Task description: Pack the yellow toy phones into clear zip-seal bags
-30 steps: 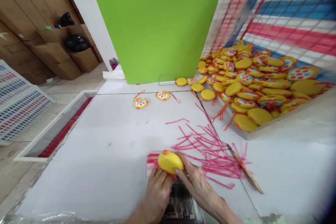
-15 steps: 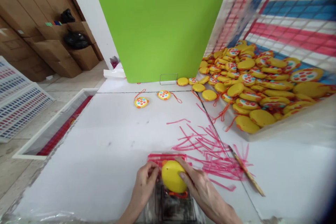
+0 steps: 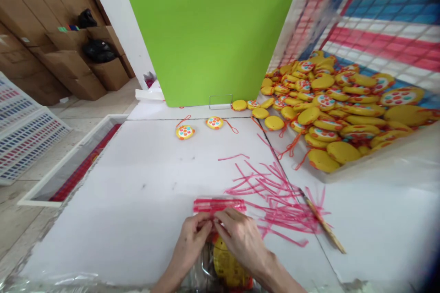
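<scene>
A yellow duck-like toy lies, its plain yellow side up, in or under a clear plastic bag at the table's near edge. Pink bands run across the bag's far end, perhaps with more bags beneath. My left hand pinches the bag's edge just left of the toy's top. Beside it, almost touching, my right hand has thumb and finger closed on the same edge and partly covers the toy. The fingertips hide the exact grip.
Cut pink strips lie scattered to the right, with a thin wooden stick beside them. Two button-faced toys rest farther back. A large heap of yellow toys fills the right, and a green board stands behind.
The yellow toy has left my right hand and now lies lower, under clear plastic. My right hand has moved left to meet my left hand at the bag's edge.
</scene>
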{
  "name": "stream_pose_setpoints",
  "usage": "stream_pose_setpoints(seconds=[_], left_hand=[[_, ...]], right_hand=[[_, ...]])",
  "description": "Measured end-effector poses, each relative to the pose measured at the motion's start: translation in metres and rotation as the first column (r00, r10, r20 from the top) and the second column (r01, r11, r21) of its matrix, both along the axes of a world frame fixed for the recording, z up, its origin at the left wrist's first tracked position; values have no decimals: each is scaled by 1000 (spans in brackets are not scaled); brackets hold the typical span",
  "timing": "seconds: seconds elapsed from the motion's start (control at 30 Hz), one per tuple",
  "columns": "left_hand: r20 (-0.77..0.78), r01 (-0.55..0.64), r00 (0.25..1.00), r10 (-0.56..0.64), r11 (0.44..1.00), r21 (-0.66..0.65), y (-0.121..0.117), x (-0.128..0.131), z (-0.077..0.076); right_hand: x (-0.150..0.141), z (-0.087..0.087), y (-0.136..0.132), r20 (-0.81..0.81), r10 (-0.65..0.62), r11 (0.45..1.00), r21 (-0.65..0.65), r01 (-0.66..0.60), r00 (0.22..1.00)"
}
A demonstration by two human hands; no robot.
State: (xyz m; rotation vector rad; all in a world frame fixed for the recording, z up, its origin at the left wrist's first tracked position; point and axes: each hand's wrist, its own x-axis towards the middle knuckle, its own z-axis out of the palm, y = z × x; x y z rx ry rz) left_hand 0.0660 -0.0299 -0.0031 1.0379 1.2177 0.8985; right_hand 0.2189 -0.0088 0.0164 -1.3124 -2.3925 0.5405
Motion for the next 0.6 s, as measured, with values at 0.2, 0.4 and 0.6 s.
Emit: stream_pose_setpoints(seconds=[0.2, 0.4, 0.6], left_hand=[[-271, 29, 963, 13, 988, 149, -2, 7, 4], [-364, 23, 930, 43, 984, 175, -11, 9, 2], [-173, -94, 980, 99, 995, 38, -13, -6, -17]], right_hand=[[-16, -5, 4, 24, -10, 997, 77, 8, 1000], [-2, -4, 13, -84, -91, 996, 1, 91, 992], [79, -6, 23, -115, -500, 865, -108, 489, 859]])
